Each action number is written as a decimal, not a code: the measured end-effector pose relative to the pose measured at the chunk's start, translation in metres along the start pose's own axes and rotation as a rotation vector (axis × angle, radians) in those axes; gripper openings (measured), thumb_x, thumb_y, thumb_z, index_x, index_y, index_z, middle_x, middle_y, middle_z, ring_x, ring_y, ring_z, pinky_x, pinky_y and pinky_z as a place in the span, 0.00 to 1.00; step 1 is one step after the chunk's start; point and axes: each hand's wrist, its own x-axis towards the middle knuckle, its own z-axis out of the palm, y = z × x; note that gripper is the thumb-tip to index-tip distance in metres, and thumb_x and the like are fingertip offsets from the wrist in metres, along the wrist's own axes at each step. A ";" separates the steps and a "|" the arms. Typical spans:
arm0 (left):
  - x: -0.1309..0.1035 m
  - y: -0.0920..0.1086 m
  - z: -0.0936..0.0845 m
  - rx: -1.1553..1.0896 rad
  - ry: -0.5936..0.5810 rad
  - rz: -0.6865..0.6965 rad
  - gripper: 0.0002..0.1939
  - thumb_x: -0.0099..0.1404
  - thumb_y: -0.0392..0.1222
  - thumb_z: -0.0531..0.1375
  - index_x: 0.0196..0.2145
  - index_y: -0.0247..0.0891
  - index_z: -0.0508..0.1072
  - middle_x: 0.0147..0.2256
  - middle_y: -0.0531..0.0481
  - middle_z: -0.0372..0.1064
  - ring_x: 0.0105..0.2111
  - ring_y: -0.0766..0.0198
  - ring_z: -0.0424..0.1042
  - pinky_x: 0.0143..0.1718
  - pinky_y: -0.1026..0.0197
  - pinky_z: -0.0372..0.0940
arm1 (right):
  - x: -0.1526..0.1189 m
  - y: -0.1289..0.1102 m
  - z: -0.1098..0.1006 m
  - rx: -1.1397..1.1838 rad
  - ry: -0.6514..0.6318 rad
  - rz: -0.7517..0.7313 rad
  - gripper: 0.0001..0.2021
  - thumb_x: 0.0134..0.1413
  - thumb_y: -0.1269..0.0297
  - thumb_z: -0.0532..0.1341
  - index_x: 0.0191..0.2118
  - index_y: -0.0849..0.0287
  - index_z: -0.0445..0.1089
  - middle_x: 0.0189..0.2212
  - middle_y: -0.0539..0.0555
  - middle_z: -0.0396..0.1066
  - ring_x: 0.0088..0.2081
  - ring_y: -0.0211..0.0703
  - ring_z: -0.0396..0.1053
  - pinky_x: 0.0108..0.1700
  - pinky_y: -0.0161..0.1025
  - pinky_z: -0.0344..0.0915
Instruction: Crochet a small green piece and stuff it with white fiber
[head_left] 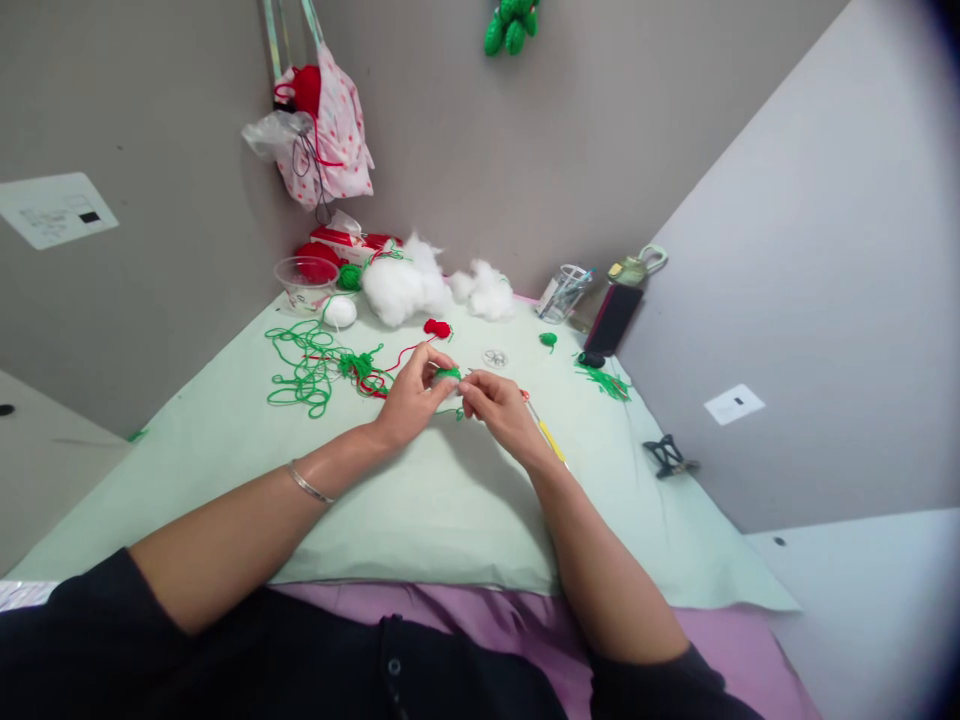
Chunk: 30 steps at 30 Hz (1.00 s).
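My left hand [415, 395] is closed around a small green crocheted piece [448, 373], with a pale patch showing on its lower side. Close against it, my right hand [499, 408] pinches at the piece's right edge. What lies between those fingertips is too small to make out. A crochet hook with a yellow handle [551, 437] rests on the table just right of my right hand. Beyond my hands are a small red crocheted piece [437, 328] and a round clear item [495, 358] with small dark things in it. Tangled green yarn [304, 375] spreads to the left.
White stuffing [405, 285] is heaped at the back, near a clear plastic tub [304, 290] and a white ball [340, 312]. Further right stand a pen cup [562, 295] and a phone [613, 320]. Green yarn strands [606, 382] and a black claw clip [667, 457] lie rightward. Walls enclose the table.
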 end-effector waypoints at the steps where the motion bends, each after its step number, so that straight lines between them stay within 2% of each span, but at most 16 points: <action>1: 0.001 0.000 -0.001 -0.003 -0.014 -0.024 0.11 0.59 0.38 0.65 0.37 0.41 0.65 0.39 0.51 0.69 0.39 0.63 0.70 0.44 0.60 0.65 | 0.000 0.000 0.000 -0.012 -0.009 -0.003 0.16 0.57 0.50 0.61 0.28 0.58 0.69 0.21 0.46 0.63 0.25 0.35 0.57 0.29 0.36 0.54; 4: 0.002 0.001 -0.003 -0.033 -0.085 -0.106 0.12 0.59 0.42 0.67 0.37 0.39 0.68 0.37 0.51 0.70 0.35 0.64 0.71 0.39 0.61 0.66 | 0.000 0.001 -0.001 -0.029 0.044 0.008 0.15 0.55 0.53 0.62 0.24 0.58 0.66 0.19 0.44 0.56 0.24 0.34 0.51 0.27 0.36 0.48; 9: 0.005 0.006 -0.005 -0.117 -0.152 -0.177 0.13 0.65 0.50 0.63 0.38 0.38 0.70 0.39 0.49 0.72 0.36 0.64 0.73 0.40 0.59 0.69 | 0.002 0.006 -0.001 -0.052 0.114 0.024 0.15 0.54 0.53 0.62 0.23 0.56 0.65 0.17 0.43 0.51 0.21 0.34 0.46 0.25 0.37 0.43; 14: 0.007 0.003 -0.004 -0.116 -0.118 -0.174 0.15 0.55 0.43 0.70 0.36 0.38 0.70 0.40 0.50 0.74 0.35 0.65 0.73 0.39 0.61 0.68 | -0.002 0.004 0.002 -0.091 0.091 -0.016 0.15 0.58 0.53 0.60 0.25 0.56 0.65 0.19 0.44 0.55 0.23 0.35 0.51 0.27 0.37 0.47; 18: 0.008 -0.006 -0.002 -0.093 -0.017 -0.202 0.11 0.54 0.36 0.66 0.33 0.38 0.68 0.32 0.54 0.72 0.26 0.69 0.70 0.30 0.64 0.65 | -0.006 0.003 0.011 -0.144 0.038 -0.072 0.10 0.59 0.60 0.58 0.29 0.56 0.70 0.21 0.46 0.61 0.25 0.37 0.56 0.31 0.37 0.52; 23: 0.008 -0.012 0.002 -0.124 0.033 -0.290 0.08 0.54 0.33 0.62 0.30 0.40 0.66 0.21 0.59 0.65 0.20 0.68 0.66 0.23 0.64 0.61 | -0.004 0.007 0.021 -0.189 0.068 -0.054 0.07 0.55 0.64 0.59 0.27 0.56 0.69 0.18 0.44 0.59 0.23 0.36 0.53 0.30 0.36 0.49; 27: 0.005 -0.006 0.005 -0.204 -0.013 -0.326 0.09 0.57 0.38 0.63 0.33 0.39 0.66 0.26 0.57 0.67 0.26 0.66 0.71 0.30 0.61 0.70 | 0.003 0.014 0.017 -0.173 0.149 0.004 0.10 0.54 0.62 0.60 0.23 0.56 0.64 0.17 0.43 0.56 0.22 0.35 0.50 0.27 0.35 0.47; 30: 0.003 -0.001 0.004 -0.238 -0.072 -0.318 0.15 0.56 0.45 0.67 0.35 0.38 0.67 0.34 0.53 0.71 0.33 0.64 0.75 0.39 0.56 0.74 | 0.005 0.016 0.010 -0.151 0.168 0.024 0.12 0.55 0.58 0.59 0.24 0.56 0.63 0.17 0.43 0.56 0.21 0.34 0.50 0.26 0.35 0.46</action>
